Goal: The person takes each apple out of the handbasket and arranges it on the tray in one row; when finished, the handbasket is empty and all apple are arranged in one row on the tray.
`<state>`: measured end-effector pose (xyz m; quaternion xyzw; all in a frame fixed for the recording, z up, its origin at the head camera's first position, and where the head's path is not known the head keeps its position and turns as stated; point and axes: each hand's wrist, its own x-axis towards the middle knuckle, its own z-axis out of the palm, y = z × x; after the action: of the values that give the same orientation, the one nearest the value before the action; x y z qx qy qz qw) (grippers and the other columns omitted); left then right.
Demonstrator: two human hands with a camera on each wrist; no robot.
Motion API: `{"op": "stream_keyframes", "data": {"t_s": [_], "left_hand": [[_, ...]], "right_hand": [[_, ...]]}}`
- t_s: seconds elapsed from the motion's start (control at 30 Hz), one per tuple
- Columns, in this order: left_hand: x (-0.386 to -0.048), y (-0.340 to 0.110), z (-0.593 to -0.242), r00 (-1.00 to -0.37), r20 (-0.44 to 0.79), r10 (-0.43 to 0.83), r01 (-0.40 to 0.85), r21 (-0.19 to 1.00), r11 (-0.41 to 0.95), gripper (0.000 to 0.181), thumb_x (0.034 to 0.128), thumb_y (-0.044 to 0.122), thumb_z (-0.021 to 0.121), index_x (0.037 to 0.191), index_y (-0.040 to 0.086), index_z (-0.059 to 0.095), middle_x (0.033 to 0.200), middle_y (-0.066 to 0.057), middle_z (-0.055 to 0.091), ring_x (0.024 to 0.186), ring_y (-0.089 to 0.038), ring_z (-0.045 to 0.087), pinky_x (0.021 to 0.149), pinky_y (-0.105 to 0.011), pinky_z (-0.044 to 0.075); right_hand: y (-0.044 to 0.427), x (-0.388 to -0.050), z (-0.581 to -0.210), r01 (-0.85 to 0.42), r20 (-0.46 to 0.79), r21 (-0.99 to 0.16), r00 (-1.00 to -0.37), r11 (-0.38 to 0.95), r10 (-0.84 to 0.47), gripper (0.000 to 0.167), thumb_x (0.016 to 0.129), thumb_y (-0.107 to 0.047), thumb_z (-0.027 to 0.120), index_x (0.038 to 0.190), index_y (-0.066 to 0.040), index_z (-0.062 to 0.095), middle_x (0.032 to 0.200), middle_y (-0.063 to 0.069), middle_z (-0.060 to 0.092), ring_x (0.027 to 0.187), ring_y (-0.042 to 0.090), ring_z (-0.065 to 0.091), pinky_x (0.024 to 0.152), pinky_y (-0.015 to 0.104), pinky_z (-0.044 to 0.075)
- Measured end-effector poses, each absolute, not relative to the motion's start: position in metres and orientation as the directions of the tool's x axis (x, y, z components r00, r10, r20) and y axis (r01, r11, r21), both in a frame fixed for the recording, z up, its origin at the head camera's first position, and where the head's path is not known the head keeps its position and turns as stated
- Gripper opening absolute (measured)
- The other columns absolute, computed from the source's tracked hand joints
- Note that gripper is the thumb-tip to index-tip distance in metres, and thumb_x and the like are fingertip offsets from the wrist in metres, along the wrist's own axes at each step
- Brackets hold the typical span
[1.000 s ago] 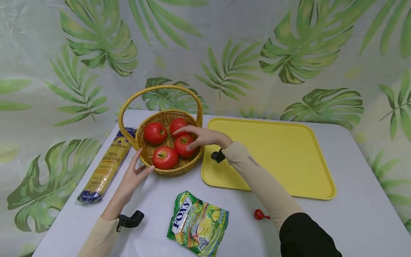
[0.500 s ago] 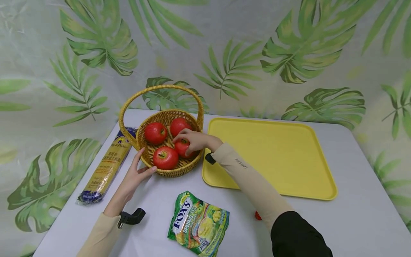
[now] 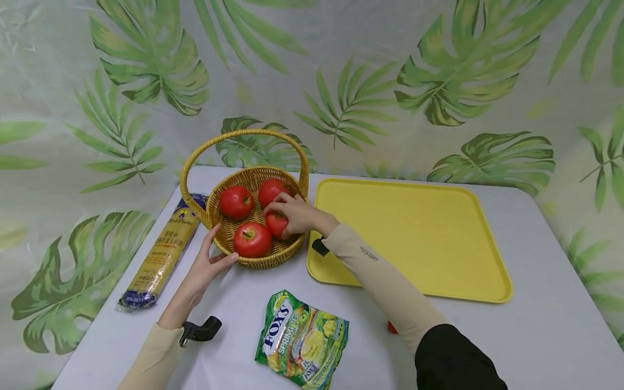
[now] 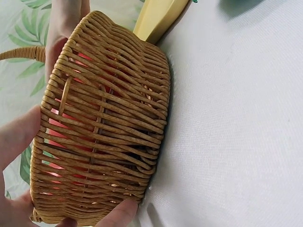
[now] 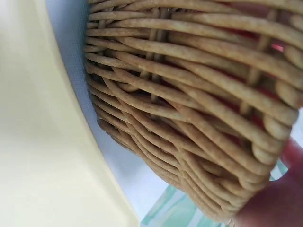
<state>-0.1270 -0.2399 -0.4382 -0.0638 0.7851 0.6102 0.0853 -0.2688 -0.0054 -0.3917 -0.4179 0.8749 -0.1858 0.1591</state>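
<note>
A wicker basket [image 3: 260, 264] with a tall arched handle stands at the back left with red apples in it. My right hand [image 3: 304, 215] reaches over its right rim and grips one apple [image 3: 276, 223], partly hidden by the fingers. Other apples lie beside it: one at the front [image 3: 252, 240], one at the left [image 3: 236, 202] and one behind [image 3: 272, 192]. At the basket's front left my left hand [image 3: 203, 271] rests its spread fingers against the wicker. In the left wrist view the thumb [image 4: 21, 137] touches the rim and a finger [image 4: 118, 215] lies low on the wall.
A yellow tray [image 3: 404, 233] lies right of the basket. A pack of spaghetti [image 3: 163, 249] is at the left, partly behind the basket handle. A green Fox's candy bag [image 3: 302, 341] lies in front. Under the right forearm shows part of a small red thing [image 3: 392, 328].
My right hand has moved slightly left and its fingers have closed round the apple at the basket's right. The left hand stays at the basket with barely any movement.
</note>
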Motion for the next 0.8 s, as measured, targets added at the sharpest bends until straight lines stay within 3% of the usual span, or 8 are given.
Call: {"op": "stream_keyframes", "data": {"t_s": [0.07, 0.37, 0.57, 0.8], "left_hand": [[-0.127, -0.240, -0.438, -0.977, -0.214, 0.004, -0.206, 0.947, 0.245, 0.087, 0.0948, 0.021, 0.061, 0.154, 0.029, -0.002, 0.157, -0.010, -0.015, 0.134, -0.053, 0.018, 0.105, -0.060, 0.027], [-0.126, -0.239, -0.437, -0.977, -0.215, 0.007, -0.207, 0.947, 0.246, 0.086, 0.0949, 0.022, 0.061, 0.154, 0.030, -0.002, 0.157, -0.010, -0.014, 0.135, -0.052, 0.018, 0.105, -0.059, 0.028], [-0.126, -0.240, -0.438, -0.976, -0.218, 0.011, -0.209, 0.947, 0.245, 0.086, 0.0952, 0.021, 0.060, 0.154, 0.030, -0.002, 0.157, -0.010, -0.014, 0.135, -0.052, 0.019, 0.105, -0.059, 0.028], [-0.127, -0.240, -0.437, -0.976, -0.219, 0.012, -0.210, 0.948, 0.241, 0.086, 0.0951, 0.020, 0.060, 0.154, 0.029, -0.002, 0.157, -0.011, -0.013, 0.134, -0.053, 0.018, 0.105, -0.060, 0.027]], "right_hand": [[-0.003, -0.268, -0.391, -0.673, -0.082, -0.472, -0.610, 0.570, -0.788, 0.060, 0.077, -0.012, 0.076, 0.132, -0.020, 0.054, 0.135, 0.009, 0.037, 0.124, 0.025, 0.037, 0.108, 0.048, 0.022], [0.011, -0.263, -0.382, -0.529, 0.032, -0.715, -0.678, 0.457, -0.734, 0.065, 0.075, -0.023, 0.078, 0.134, -0.023, 0.051, 0.135, 0.012, 0.036, 0.120, 0.028, 0.033, 0.091, 0.045, 0.043], [0.025, -0.260, -0.379, -0.509, 0.096, -0.771, -0.688, 0.383, -0.720, 0.068, 0.075, -0.031, 0.079, 0.136, -0.024, 0.050, 0.138, 0.008, 0.040, 0.121, 0.024, 0.036, 0.090, 0.043, 0.044], [0.050, -0.258, -0.376, -0.484, 0.154, -0.811, -0.720, 0.330, -0.677, 0.066, 0.074, -0.028, 0.081, 0.134, -0.023, 0.052, 0.132, 0.004, 0.044, 0.114, 0.022, 0.043, 0.088, 0.041, 0.047]]}}
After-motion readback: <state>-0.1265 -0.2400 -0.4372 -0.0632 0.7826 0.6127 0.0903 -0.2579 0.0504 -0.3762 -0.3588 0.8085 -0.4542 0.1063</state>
